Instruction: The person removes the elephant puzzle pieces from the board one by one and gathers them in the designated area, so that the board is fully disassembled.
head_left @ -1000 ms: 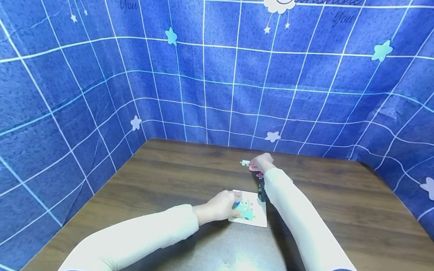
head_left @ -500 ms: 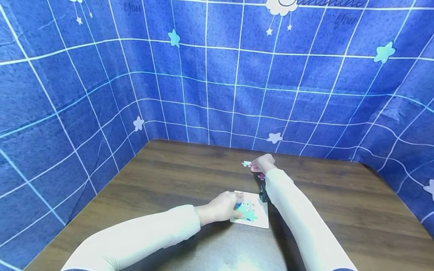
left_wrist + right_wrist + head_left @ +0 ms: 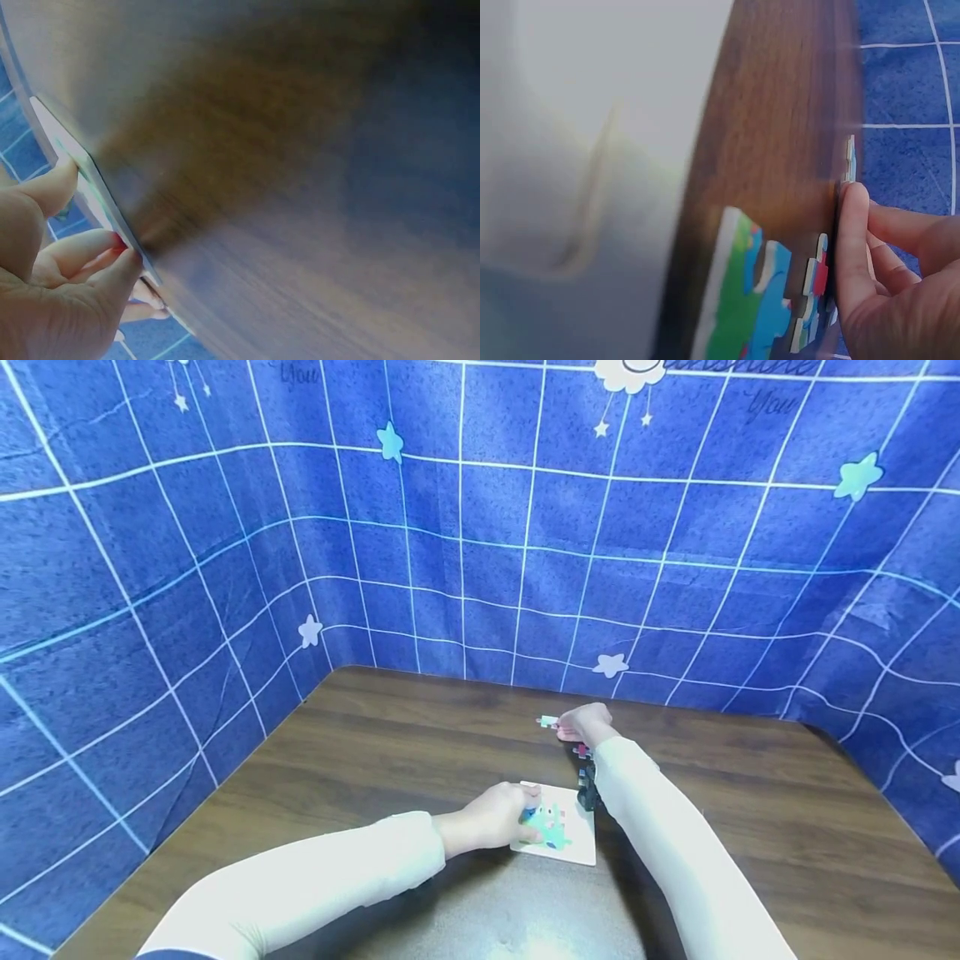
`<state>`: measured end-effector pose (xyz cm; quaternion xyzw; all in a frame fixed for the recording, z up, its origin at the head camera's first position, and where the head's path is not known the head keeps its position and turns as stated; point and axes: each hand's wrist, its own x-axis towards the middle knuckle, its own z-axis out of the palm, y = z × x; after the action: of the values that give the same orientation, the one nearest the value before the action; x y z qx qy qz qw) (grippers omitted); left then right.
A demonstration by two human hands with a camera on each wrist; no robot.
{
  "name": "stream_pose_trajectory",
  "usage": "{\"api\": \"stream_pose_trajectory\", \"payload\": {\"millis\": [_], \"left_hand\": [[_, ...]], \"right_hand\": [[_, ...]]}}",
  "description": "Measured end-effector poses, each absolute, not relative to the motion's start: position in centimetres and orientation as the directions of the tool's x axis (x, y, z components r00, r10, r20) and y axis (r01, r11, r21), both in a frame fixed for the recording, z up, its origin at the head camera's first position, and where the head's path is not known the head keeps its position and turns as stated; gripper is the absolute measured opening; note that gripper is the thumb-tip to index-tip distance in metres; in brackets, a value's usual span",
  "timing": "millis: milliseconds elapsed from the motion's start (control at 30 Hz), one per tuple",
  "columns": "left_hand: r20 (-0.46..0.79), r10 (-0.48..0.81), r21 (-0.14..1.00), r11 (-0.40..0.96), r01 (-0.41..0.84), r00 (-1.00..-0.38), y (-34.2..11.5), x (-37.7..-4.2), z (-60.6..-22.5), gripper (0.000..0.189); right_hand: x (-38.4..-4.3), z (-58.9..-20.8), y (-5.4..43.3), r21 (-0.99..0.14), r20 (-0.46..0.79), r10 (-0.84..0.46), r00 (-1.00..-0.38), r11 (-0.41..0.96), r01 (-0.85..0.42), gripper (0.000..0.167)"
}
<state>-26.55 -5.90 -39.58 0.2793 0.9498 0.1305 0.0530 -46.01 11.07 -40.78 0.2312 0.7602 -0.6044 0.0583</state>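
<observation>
My left hand [image 3: 498, 817] lies over the left side of a square puzzle board [image 3: 577, 843] with a teal cartoon figure on it. In the left wrist view, the thumb and fingertips touch the top face of the board [image 3: 90, 184], spread apart along it. Farther back, my right hand [image 3: 587, 722] reaches down to the table among jigsaw pieces. Its fingertips are right at a small white and green jigsaw piece [image 3: 549, 722]. Beside the fingers, in the right wrist view, are a red and blue jigsaw piece [image 3: 819, 274] and a larger green and blue one [image 3: 739, 300].
A brown wood-grain table [image 3: 420, 727] spreads around the board. Behind and to the left hangs a blue cloth [image 3: 420, 568] with white grid lines and stars. A small black device [image 3: 588, 789] sits under the right sleeve, overlapping the board's far right corner.
The head view has shifted slightly. Both hands keep nearly the same places; the black device at the right sleeve has moved a little, and more of a jigsaw piece beside it shows.
</observation>
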Motion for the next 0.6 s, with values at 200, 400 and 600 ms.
{"api": "stream_pose_trajectory", "payload": {"millis": [200, 400, 600], "left_hand": [[-0.01, 0.548, 0.295, 0.801, 0.521, -0.836, -5.8, -26.7, -39.7, 0.058], [0.02, 0.55, 0.318, 0.788, 0.527, -0.835, -6.1, -26.9, -40.2, 0.058], [0.049, 0.552, 0.344, 0.773, 0.533, -0.832, -6.2, -27.1, -40.7, 0.056]], "right_hand": [[-44.5, -40.0, 11.7, -0.942, -0.29, 0.146, -0.946, 0.129, 0.309, 0.033], [-42.8, -38.2, 12.2, -0.963, -0.208, -0.003, -0.978, 0.176, 0.205, 0.029], [-41.9, -37.0, 13.2, -0.96, -0.172, -0.01, -0.985, 0.228, 0.165, 0.029]]}}
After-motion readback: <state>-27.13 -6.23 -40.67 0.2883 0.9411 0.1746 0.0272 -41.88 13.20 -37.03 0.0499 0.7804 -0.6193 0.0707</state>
